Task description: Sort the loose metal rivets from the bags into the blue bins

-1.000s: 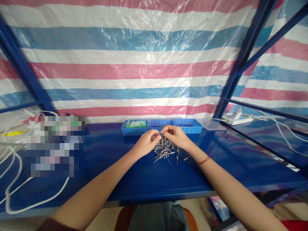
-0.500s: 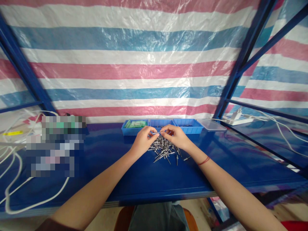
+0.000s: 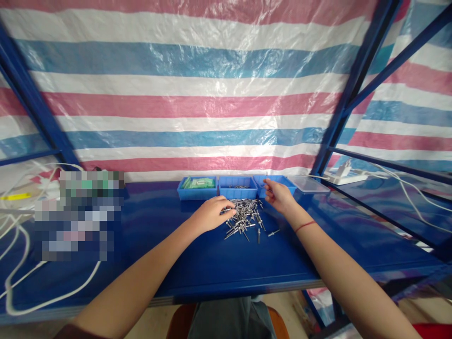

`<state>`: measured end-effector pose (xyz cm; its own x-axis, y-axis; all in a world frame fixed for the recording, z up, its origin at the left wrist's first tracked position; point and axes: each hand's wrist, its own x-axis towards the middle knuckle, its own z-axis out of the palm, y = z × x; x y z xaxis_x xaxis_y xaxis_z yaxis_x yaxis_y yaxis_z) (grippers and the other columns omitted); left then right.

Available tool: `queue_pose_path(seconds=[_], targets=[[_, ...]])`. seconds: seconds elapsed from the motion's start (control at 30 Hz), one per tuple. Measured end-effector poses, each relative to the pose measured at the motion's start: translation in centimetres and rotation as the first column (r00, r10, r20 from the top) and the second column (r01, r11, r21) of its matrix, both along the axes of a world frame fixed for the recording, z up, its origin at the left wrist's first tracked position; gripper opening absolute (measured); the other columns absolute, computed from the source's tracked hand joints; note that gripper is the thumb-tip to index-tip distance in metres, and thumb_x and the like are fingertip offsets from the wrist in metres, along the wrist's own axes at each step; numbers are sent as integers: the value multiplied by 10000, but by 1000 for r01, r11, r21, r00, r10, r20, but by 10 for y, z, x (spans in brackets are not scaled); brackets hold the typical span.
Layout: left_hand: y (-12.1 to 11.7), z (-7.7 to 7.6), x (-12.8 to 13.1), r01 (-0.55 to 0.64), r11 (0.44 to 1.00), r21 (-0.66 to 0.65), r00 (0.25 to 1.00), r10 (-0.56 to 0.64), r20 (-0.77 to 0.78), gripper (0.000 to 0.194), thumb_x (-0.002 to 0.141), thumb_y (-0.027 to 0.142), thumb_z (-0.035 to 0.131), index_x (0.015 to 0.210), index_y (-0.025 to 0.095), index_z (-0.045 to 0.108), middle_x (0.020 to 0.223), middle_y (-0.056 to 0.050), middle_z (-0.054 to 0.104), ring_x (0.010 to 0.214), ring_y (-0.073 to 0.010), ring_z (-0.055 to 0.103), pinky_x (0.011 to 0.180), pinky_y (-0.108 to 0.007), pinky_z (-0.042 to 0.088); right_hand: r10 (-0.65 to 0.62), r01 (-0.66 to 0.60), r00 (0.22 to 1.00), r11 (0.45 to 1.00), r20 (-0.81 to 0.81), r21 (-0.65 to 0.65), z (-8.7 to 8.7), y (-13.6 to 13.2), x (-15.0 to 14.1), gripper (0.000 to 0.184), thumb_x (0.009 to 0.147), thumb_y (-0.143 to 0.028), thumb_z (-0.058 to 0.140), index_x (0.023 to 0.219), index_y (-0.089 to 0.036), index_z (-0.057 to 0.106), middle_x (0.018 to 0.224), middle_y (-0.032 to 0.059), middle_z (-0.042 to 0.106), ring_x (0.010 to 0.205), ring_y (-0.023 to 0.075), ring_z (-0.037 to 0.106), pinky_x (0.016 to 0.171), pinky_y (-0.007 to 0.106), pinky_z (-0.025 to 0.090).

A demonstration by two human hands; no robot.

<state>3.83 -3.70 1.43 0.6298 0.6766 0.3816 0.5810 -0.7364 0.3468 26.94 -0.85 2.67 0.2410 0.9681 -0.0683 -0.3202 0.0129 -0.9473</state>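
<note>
A pile of silvery blind rivets (image 3: 243, 214) lies on the blue table, with a few strays at its near right side. My left hand (image 3: 212, 213) rests against the left side of the pile, thumb and fingers apart, holding nothing I can see. Raised at the front of the right blue bin (image 3: 292, 189), my right hand (image 3: 278, 195) has its fingers pinched together. A thin tip above those fingers looks like a blind rivet, mostly hidden. Some rivets lie in the middle blue bin (image 3: 238, 193).
Green packets (image 3: 197, 182) fill the left blue bin (image 3: 197, 194). A clear plastic lid (image 3: 310, 184) lies right of the bins. White cables (image 3: 52, 310) and a blurred-out patch (image 3: 79, 214) occupy the left side. A white power strip (image 3: 346, 175) sits at the right, beyond a blue frame post (image 3: 339, 113).
Half a second ago both hands held a rivet between them above the pile. The hands have parted: my right hand moved right to the right bin, while my left lowered onto the pile and opened.
</note>
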Motion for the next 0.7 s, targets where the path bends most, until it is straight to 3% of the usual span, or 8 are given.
queue_pose_path(seconds=[0.2, 0.27, 0.37, 0.53, 0.7], targets=[[-13, 7, 3, 94, 995, -19, 976, -96, -196, 330, 730, 525, 635, 871, 228, 663, 900, -1, 650, 896, -184, 596, 770, -271, 407, 61, -63, 996, 997, -64, -37, 6, -3, 0, 105, 860, -268, 475, 841, -171, 512, 491, -78, 393, 348, 30, 223, 305, 143, 166], [-14, 7, 3, 116, 992, -43, 965, -122, -232, 341, 715, 511, 658, 892, 220, 655, 869, 7, 650, 834, -163, 611, 720, -245, 402, 105, -105, 994, 994, -12, -19, 7, -6, -5, 105, 840, -267, 501, 858, -167, 527, 498, -75, 399, 356, 31, 226, 310, 146, 170], [-12, 7, 4, 138, 989, -52, 957, -146, -251, 211, 790, 391, 618, 892, 210, 652, 864, 10, 654, 788, -132, 618, 671, -214, 400, 172, -173, 983, 985, 63, 9, 7, -9, -11, 121, 803, -274, 540, 855, -165, 546, 512, -72, 402, 368, 32, 218, 320, 157, 165], [-8, 2, 5, 113, 993, 44, 952, -95, -291, 148, 850, 222, 518, 874, 195, 662, 887, -7, 661, 781, -138, 627, 686, -226, 419, 199, -219, 945, 975, 259, 48, 5, -15, -20, 120, 767, -286, 544, 812, -175, 550, 532, -66, 411, 378, 38, 222, 344, 181, 157], [-7, -3, 6, 77, 986, 147, 967, -38, -250, 166, 869, 209, 485, 832, 184, 645, 850, -18, 641, 763, -146, 617, 700, -247, 436, 213, -302, 800, 951, 561, 70, 2, -17, -30, 170, 769, -318, 525, 686, -172, 551, 538, -52, 421, 416, 60, 293, 378, 206, 223]])
